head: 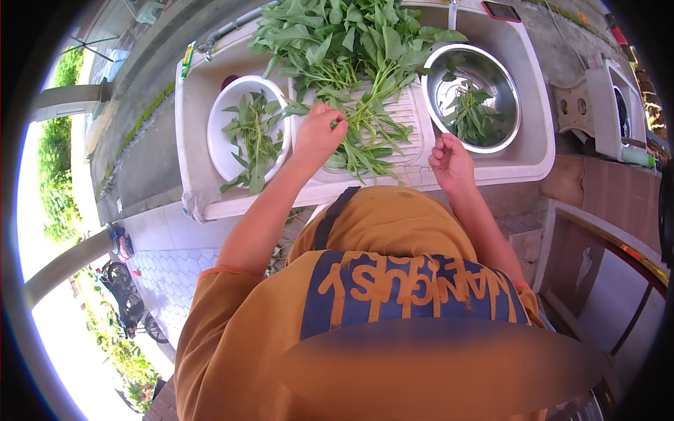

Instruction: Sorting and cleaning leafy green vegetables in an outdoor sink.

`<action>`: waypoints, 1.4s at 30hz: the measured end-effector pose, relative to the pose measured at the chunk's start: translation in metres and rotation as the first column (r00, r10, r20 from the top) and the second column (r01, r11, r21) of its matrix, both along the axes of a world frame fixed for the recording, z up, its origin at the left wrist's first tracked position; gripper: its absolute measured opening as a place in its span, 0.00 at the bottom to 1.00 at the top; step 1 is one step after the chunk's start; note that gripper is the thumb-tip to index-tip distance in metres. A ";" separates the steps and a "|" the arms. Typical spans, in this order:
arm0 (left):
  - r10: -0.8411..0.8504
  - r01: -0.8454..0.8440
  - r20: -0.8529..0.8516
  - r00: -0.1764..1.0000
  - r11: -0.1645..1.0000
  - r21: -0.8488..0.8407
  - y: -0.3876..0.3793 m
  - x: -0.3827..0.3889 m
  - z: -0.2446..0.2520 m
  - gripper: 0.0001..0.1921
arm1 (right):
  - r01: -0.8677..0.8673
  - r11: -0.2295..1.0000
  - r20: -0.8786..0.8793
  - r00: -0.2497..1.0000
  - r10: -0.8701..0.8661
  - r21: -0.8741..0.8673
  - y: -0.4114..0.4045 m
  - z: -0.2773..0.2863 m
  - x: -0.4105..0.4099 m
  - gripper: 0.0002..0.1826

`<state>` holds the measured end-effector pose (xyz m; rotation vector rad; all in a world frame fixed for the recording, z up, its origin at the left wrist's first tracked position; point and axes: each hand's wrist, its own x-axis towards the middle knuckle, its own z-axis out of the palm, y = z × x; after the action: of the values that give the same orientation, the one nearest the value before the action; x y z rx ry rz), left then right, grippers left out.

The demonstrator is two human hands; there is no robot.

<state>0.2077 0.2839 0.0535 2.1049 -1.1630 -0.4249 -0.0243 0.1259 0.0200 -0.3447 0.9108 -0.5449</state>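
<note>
Between the white bowl (217, 138) and the greens on the ribbed drainboard (416, 123), my left hand (320, 131) pinches a leafy green sprig (296, 108) in its fingertips. My right hand (452, 160) has curled fingers beside the near rim of the stainless steel basin (512, 138); whether anything small is in it, I cannot tell. Leafy tops (471, 113) lie inside the basin. Cut stems with leaves (255, 137) fill part of the white bowl. A large heap of long-stemmed leafy greens (347, 37), like water spinach, covers the back of the drainboard, with loose stems (368, 129) in front.
The double sink's pale rim (547, 144) surrounds both vessels. A faucet (207, 50) and a green-yellow packet (187, 60) are at the back left; a phone (501, 11) rests at the back right. A grey cloth (197, 204) hangs at the front left corner.
</note>
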 end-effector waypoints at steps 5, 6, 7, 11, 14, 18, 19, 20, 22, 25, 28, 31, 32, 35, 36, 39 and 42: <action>0.115 -0.080 -0.406 0.907 0.991 0.104 0.011 -0.006 0.038 0.06 | -0.327 0.909 -0.207 0.938 0.279 -0.257 0.018 -0.031 0.034 0.13; 0.115 -0.088 -0.544 0.831 0.993 0.076 0.013 -0.008 0.042 0.06 | -0.324 0.910 -0.206 0.939 0.276 -0.259 0.023 -0.041 0.035 0.13; 0.104 -0.098 -0.669 0.736 0.994 0.046 0.013 -0.010 0.045 0.06 | -0.521 0.609 -0.444 0.848 0.290 -0.597 0.028 -0.050 0.034 0.18; 0.133 -0.110 -0.655 0.743 0.991 0.076 0.021 -0.018 0.052 0.05 | -0.693 -0.227 -0.710 0.704 -0.006 -0.684 0.028 -0.039 0.030 0.28; 0.170 -0.136 -0.648 0.743 0.985 0.103 0.023 -0.021 0.049 0.06 | -0.679 -0.273 -0.684 0.723 -0.092 -0.681 0.011 -0.012 0.024 0.22; 0.194 -0.161 -0.648 0.737 0.981 0.110 0.015 -0.031 0.049 0.05 | -0.688 -0.083 -0.669 0.723 -0.172 -0.721 -0.040 -0.025 0.014 0.12; 0.192 -0.160 -0.648 0.737 0.981 0.109 0.013 -0.034 0.052 0.05 | -0.740 0.038 -0.733 0.655 -0.181 -0.671 -0.058 -0.032 0.013 0.10; 0.203 -0.164 -0.672 0.712 0.979 0.122 0.011 -0.037 0.054 0.05 | -0.739 0.038 -0.732 0.657 -0.182 -0.673 -0.077 -0.040 0.011 0.10; 0.215 -0.185 -0.710 0.671 0.975 0.122 0.008 -0.045 0.059 0.05 | -0.844 0.102 -0.841 0.501 -0.203 -0.527 -0.112 -0.052 0.017 0.08; 0.281 -0.224 -0.669 0.688 0.959 0.172 -0.001 -0.061 0.069 0.04 | -0.913 0.059 -0.888 0.374 -0.268 -0.403 -0.155 -0.092 0.024 0.07; 0.300 -0.289 -0.689 0.660 0.948 0.136 -0.007 -0.078 0.072 0.04 | -0.963 0.046 -0.935 0.247 -0.256 -0.267 -0.179 -0.123 0.033 0.09; 0.341 -0.306 -0.698 0.629 0.935 0.181 -0.013 -0.094 0.077 0.03 | -0.998 0.016 -0.980 0.061 -0.188 -0.065 -0.198 -0.149 0.040 0.12; 0.341 -0.302 -0.694 0.634 0.935 0.183 -0.016 -0.099 0.076 0.03 | -0.999 0.004 -0.983 0.034 -0.181 -0.036 -0.203 -0.164 0.038 0.13; 0.362 -0.327 -0.672 0.646 0.927 0.184 -0.027 -0.112 0.078 0.03 | -0.999 -0.037 -0.988 0.011 -0.155 -0.006 -0.212 -0.185 0.041 0.13; 0.358 -0.322 -0.678 0.642 0.928 0.186 -0.031 -0.116 0.079 0.03 | -0.998 -0.065 -0.988 0.008 -0.157 0.002 -0.214 -0.191 0.039 0.12; 0.336 -0.299 -0.673 0.659 0.938 0.176 -0.046 -0.122 0.077 0.03 | -0.996 -0.094 -0.989 0.018 -0.149 -0.004 -0.221 -0.207 0.034 0.11; 0.328 -0.285 -0.659 0.676 0.942 0.177 -0.055 -0.128 0.073 0.03 | -0.995 -0.102 -0.991 0.014 -0.130 -0.001 -0.226 -0.211 0.033 0.11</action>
<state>0.0799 0.2285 0.1266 1.8695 -0.3503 -0.9798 0.0090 -0.1001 -0.1912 -2.4918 1.1052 0.3978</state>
